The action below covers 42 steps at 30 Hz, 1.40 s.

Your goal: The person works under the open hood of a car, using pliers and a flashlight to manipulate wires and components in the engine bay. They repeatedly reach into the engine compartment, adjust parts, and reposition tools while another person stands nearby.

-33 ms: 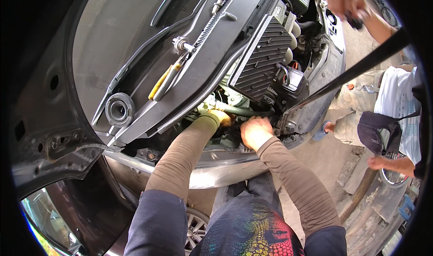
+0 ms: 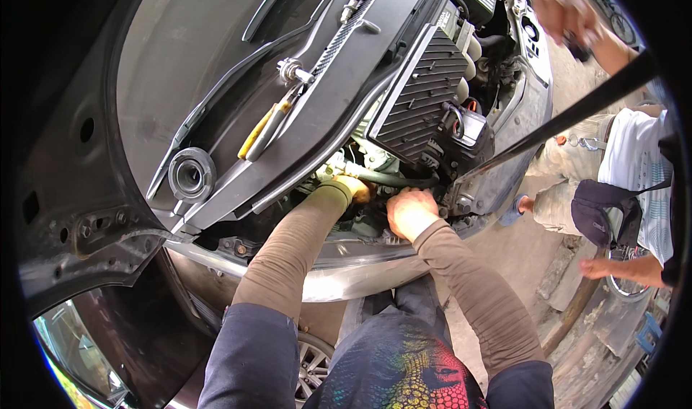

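Observation:
Both my hands reach down into the front corner of a car's engine bay, beside a black hose (image 2: 386,178). My left hand (image 2: 355,190) is bent inward at the wrist, and its fingers disappear among the parts under the hose. Close by on the right, my right hand (image 2: 412,210) is closed with the fingers curled downward; whatever lies in its fingertips is hidden. The silver bumper edge (image 2: 346,268) runs beneath my forearms. A ribbed black engine-bay box (image 2: 418,91) sits just beyond my hands.
Pliers with yellow and grey handles (image 2: 256,132), a bulb (image 2: 290,70) and a round black rubber cover (image 2: 192,175) lie on the cowl panel. The hood prop rod (image 2: 555,117) slants across the right. Another person's hand (image 2: 569,16) holds something dark; their waist bag (image 2: 605,210) hangs below.
My right hand has shifted very slightly to the right. The other person's upper hand moved a little right and down; their lower hand moved slightly left. My left hand looks unchanged.

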Motion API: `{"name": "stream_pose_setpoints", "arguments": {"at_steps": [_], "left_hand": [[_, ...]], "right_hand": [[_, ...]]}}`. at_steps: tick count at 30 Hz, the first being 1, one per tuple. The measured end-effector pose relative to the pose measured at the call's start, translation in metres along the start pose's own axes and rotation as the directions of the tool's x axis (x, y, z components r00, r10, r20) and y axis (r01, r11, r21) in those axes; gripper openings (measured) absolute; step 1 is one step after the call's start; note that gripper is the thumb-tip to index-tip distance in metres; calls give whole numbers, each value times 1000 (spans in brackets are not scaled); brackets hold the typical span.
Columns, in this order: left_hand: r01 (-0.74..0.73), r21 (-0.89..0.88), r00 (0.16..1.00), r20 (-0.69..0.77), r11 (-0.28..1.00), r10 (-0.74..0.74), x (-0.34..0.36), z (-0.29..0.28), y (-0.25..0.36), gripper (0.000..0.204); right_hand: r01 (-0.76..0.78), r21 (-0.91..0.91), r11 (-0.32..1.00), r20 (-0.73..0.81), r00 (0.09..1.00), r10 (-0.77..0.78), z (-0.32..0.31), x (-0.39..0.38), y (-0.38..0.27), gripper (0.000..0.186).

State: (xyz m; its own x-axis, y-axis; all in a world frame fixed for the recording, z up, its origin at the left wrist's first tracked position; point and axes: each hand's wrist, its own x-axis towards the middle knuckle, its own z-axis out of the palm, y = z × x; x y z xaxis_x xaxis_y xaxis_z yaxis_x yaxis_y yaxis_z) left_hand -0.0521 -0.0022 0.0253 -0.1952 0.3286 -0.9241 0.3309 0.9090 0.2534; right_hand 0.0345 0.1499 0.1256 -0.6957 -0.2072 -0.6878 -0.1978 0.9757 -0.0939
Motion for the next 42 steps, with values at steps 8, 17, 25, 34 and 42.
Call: {"name": "stream_pose_setpoints", "arguments": {"at_steps": [8, 17, 25, 34, 42], "left_hand": [[91, -75, 987, 137, 993, -80, 27, -3, -6, 40], [-101, 39, 949, -298, 994, 108, 53, 16, -10, 28], [-40, -110, 956, -293, 993, 6, 103, 38, -36, 30], [160, -280, 987, 54, 947, -150, 143, 45, -51, 34], [-116, 28, 921, -371, 993, 118, 138, 54, -55, 23]], "right_hand": [[-21, 62, 998, 111, 994, 14, -9, 8, 7, 29], [-57, 139, 989, 125, 991, 39, 2, 20, 6, 29], [-96, 187, 978, 21, 995, 94, 24, 29, 5, 28], [-51, 171, 984, -28, 998, 57, 37, 39, 4, 28], [18, 153, 988, 16, 1000, -21, 27, 36, 4, 28]]}}
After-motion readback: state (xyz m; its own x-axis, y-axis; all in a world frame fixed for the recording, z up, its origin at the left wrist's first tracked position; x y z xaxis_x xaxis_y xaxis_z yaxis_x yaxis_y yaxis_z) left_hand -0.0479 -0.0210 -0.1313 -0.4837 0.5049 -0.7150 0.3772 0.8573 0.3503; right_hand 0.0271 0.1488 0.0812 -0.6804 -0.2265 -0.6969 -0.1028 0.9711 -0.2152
